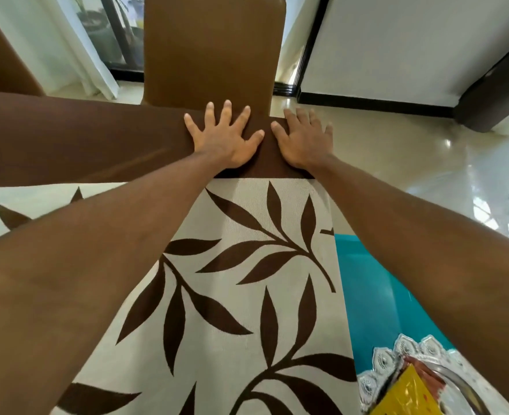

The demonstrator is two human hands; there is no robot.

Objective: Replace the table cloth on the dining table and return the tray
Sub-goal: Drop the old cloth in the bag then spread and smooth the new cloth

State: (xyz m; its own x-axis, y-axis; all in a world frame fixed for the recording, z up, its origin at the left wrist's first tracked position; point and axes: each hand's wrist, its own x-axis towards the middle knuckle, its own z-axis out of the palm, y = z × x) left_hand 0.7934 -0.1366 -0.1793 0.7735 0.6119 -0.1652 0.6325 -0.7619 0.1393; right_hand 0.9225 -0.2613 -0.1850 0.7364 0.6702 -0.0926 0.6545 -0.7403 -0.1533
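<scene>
Both hands — left hand (224,139), right hand (302,142) — lie flat, apart, on the soft table cloth (247,265) at upper centre — it looks light, best pinched at its edge

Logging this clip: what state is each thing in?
left hand: open, fingers spread, flat on the cloth's brown border.
right hand: open, flat on the same border.
table cloth: spread flat, leaf pattern up.
tray: on a teal surface, holding a yellow packet.
chair: upright at the far edge.
</scene>
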